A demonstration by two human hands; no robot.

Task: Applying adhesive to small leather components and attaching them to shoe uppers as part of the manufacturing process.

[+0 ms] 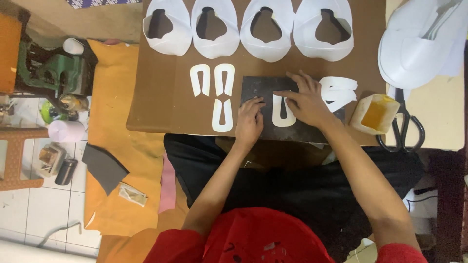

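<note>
So both hands are down flat on a dark grey square slab (258, 87) sitting on the brown cardboard-covered worktop (161, 97). The right hand (307, 100) has its fingers spread and pressing on a white U-shaped cut piece (282, 113) that lies on the slab; no pinch there, the grip is open, just fingertips and palm holding the piece flat. The left hand (249, 121) rests right beside it at the slab's left edge, fingers loosely curled with the tips touching the slab, not clamped on anything either.

Just right of the right hand, partly under it, there's a small fanned stack of white U-shaped pieces (341, 92). Left of the slab, three more white U-shaped pieces lie flat on the cardboard: two side by side (213, 79) with the open end down, and one below them (223, 116) with the open end up.

Along the far edge of the worktop runs a row of four big white rounded pieces with keyhole-shaped cutouts (248, 29), slightly overlapping each other. Off to the right sits a translucent plastic tub with yellow-orange stuff inside (375, 113), and just beside that a pair of black-handled scissors (403, 124). Above the scissors, a pile of larger white sheet pieces (419, 44).

Far left, well apart from the hands, there's a green machine (56, 73), and an orange-yellow sheet (117, 146) draped down with a dark grey scrap (103, 166) lying on it.
</note>
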